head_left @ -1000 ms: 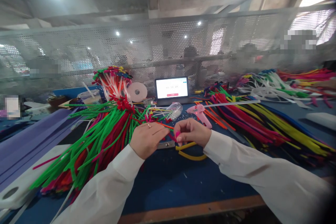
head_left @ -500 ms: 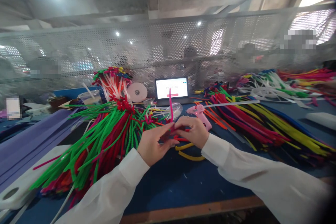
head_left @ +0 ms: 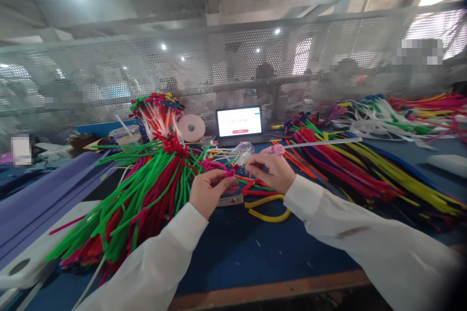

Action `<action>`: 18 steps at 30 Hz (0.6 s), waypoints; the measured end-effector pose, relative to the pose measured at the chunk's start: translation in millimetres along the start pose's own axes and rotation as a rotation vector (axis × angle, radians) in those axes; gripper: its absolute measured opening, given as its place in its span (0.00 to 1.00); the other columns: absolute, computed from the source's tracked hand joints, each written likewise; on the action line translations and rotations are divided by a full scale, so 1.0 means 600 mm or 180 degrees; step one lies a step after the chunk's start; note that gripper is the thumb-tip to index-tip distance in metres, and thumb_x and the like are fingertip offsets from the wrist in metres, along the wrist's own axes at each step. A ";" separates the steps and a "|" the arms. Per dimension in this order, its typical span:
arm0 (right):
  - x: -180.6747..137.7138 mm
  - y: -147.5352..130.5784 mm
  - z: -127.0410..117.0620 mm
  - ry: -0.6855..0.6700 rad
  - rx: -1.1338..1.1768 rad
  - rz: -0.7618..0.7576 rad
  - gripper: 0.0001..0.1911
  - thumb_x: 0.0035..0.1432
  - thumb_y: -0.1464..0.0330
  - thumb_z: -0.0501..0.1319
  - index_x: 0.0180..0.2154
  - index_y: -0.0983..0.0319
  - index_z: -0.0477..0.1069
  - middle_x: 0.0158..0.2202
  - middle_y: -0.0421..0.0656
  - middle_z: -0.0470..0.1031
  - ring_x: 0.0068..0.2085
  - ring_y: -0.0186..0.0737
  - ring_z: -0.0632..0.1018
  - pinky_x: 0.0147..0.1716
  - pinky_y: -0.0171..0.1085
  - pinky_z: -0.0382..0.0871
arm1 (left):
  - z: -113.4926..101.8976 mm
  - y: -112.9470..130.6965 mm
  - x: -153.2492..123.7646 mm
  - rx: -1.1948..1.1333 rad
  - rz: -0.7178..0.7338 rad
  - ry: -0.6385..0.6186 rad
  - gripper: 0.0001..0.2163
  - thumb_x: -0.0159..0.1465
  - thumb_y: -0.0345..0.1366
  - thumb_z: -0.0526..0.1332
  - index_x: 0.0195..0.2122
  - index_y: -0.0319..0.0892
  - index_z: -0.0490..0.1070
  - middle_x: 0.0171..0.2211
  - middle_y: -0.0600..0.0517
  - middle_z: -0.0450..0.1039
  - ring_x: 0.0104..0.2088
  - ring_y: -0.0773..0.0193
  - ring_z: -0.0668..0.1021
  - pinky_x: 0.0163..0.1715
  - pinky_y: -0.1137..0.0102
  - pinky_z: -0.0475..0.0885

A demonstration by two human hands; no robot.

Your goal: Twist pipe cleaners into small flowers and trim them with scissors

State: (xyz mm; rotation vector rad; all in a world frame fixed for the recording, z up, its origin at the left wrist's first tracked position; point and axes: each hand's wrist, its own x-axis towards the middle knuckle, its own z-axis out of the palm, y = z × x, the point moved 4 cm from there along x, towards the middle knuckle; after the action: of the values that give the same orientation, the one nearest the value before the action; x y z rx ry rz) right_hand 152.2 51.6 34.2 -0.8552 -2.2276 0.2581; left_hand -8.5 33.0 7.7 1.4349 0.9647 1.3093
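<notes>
My left hand [head_left: 210,189] is closed in a pinch on a pink pipe cleaner [head_left: 218,167], bent into a curl just above my fingers. My right hand [head_left: 272,171] is closed too, fingertips pinched near the other end of that pink pipe cleaner, though what they grip is hard to make out. Both hands hover over the blue table [head_left: 237,252]. Below them lie yellow-handled pliers [head_left: 268,206] and a few red and orange pipe cleaners [head_left: 255,185].
A big heap of green and red pipe cleaners [head_left: 142,194] spreads to the left. More coloured pipe cleaners [head_left: 357,165] lie to the right. A pink glue gun [head_left: 275,149], a tablet [head_left: 239,122], a tape roll [head_left: 191,128] and a plastic bottle [head_left: 245,150] sit behind my hands. Purple strips [head_left: 40,194] lie far left.
The pink pipe cleaner stood upright between my hands half a second ago; now it is bent down into a curl. Both hands have lifted slightly and drawn apart.
</notes>
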 end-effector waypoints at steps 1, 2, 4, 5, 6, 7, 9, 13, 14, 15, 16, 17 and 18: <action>-0.003 0.011 0.006 -0.0417 -0.0213 0.0081 0.12 0.52 0.62 0.52 0.29 0.64 0.67 0.23 0.40 0.69 0.24 0.31 0.68 0.24 0.30 0.60 | -0.002 0.002 0.000 -0.0017 0.0006 0.0041 0.08 0.49 0.36 0.62 0.29 0.37 0.71 0.24 0.49 0.75 0.26 0.61 0.77 0.28 0.68 0.74; -0.008 0.020 0.015 -0.0939 -0.0333 0.0098 0.12 0.48 0.61 0.55 0.29 0.64 0.67 0.23 0.39 0.69 0.23 0.31 0.68 0.23 0.30 0.59 | -0.003 0.004 0.000 -0.0035 0.0020 0.0065 0.08 0.49 0.36 0.62 0.29 0.36 0.71 0.24 0.49 0.75 0.26 0.61 0.77 0.28 0.68 0.74; -0.021 0.031 0.027 -0.1500 -0.0591 0.0139 0.15 0.39 0.64 0.60 0.33 0.62 0.66 0.27 0.40 0.70 0.26 0.33 0.69 0.24 0.30 0.60 | -0.004 0.009 -0.001 -0.0103 0.0084 0.0102 0.08 0.49 0.35 0.62 0.29 0.35 0.72 0.24 0.48 0.75 0.26 0.60 0.77 0.29 0.67 0.75; -0.026 0.034 0.031 -0.1619 -0.0753 0.0258 0.19 0.36 0.65 0.61 0.35 0.62 0.65 0.29 0.40 0.70 0.27 0.34 0.70 0.24 0.30 0.60 | -0.004 0.012 -0.002 -0.0144 0.0126 0.0126 0.08 0.49 0.34 0.63 0.29 0.35 0.72 0.24 0.48 0.75 0.26 0.60 0.77 0.29 0.66 0.75; -0.031 0.033 0.035 -0.1701 -0.0880 0.0337 0.22 0.34 0.65 0.61 0.36 0.62 0.64 0.30 0.41 0.70 0.28 0.36 0.70 0.25 0.31 0.60 | -0.004 0.015 -0.003 -0.0180 0.0176 0.0167 0.08 0.49 0.33 0.63 0.29 0.35 0.72 0.24 0.48 0.75 0.25 0.60 0.77 0.29 0.65 0.75; -0.034 0.029 0.037 -0.1753 -0.1014 0.0413 0.22 0.33 0.65 0.60 0.36 0.62 0.63 0.31 0.42 0.70 0.29 0.37 0.71 0.25 0.31 0.60 | -0.005 0.018 -0.003 -0.0209 0.0236 0.0222 0.08 0.48 0.33 0.63 0.29 0.35 0.72 0.24 0.48 0.75 0.25 0.59 0.77 0.29 0.65 0.75; -0.036 0.019 0.039 -0.1772 -0.1304 0.0544 0.20 0.34 0.64 0.59 0.34 0.63 0.64 0.32 0.44 0.70 0.30 0.40 0.72 0.25 0.33 0.60 | -0.007 0.027 -0.005 -0.0272 0.0404 0.0344 0.07 0.48 0.32 0.63 0.29 0.35 0.73 0.24 0.48 0.75 0.25 0.59 0.77 0.29 0.64 0.75; -0.033 0.009 0.031 -0.1452 -0.1632 0.0709 0.16 0.38 0.62 0.57 0.32 0.62 0.63 0.28 0.43 0.71 0.29 0.44 0.72 0.25 0.35 0.59 | -0.017 0.054 -0.009 -0.0397 0.0894 0.0566 0.06 0.48 0.30 0.63 0.28 0.36 0.72 0.24 0.49 0.75 0.26 0.61 0.77 0.27 0.67 0.75; -0.031 0.012 0.028 -0.1363 -0.1553 0.0743 0.15 0.38 0.63 0.57 0.31 0.62 0.63 0.26 0.42 0.71 0.28 0.43 0.72 0.25 0.35 0.59 | -0.021 0.061 -0.010 -0.0451 0.0974 0.0622 0.06 0.48 0.30 0.63 0.28 0.36 0.72 0.23 0.49 0.75 0.25 0.61 0.77 0.25 0.69 0.75; -0.029 0.016 0.028 -0.1313 -0.1375 0.0786 0.14 0.38 0.63 0.57 0.31 0.62 0.64 0.24 0.41 0.70 0.26 0.41 0.72 0.24 0.34 0.59 | -0.027 0.067 -0.011 -0.0532 0.1022 0.0676 0.06 0.48 0.31 0.63 0.28 0.37 0.72 0.23 0.50 0.75 0.24 0.62 0.77 0.23 0.71 0.74; -0.028 0.022 0.029 -0.1311 -0.1071 0.0848 0.12 0.39 0.64 0.57 0.30 0.62 0.64 0.22 0.40 0.68 0.25 0.38 0.71 0.24 0.33 0.58 | -0.033 0.073 -0.011 -0.0644 0.1051 0.0718 0.06 0.48 0.31 0.63 0.28 0.37 0.71 0.23 0.51 0.75 0.23 0.64 0.76 0.21 0.73 0.73; -0.026 0.028 0.033 -0.1377 -0.0646 0.0946 0.11 0.39 0.65 0.58 0.28 0.63 0.64 0.21 0.39 0.67 0.24 0.35 0.70 0.23 0.32 0.58 | -0.040 0.079 -0.011 -0.0796 0.1076 0.0739 0.06 0.47 0.31 0.64 0.28 0.39 0.71 0.22 0.52 0.75 0.22 0.65 0.76 0.19 0.74 0.72; -0.025 0.034 0.037 -0.1467 -0.0091 0.1096 0.09 0.41 0.65 0.57 0.26 0.63 0.63 0.19 0.37 0.65 0.22 0.32 0.68 0.21 0.30 0.58 | -0.046 0.085 -0.009 -0.0967 0.1107 0.0745 0.06 0.47 0.32 0.64 0.28 0.40 0.70 0.22 0.52 0.74 0.22 0.67 0.76 0.19 0.76 0.71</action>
State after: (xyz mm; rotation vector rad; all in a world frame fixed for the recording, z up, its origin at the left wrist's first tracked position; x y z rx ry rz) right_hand 154.6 58.6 1.3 -1.3013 -2.4907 0.6422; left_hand -38.7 18.2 55.4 1.2660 0.6405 1.8269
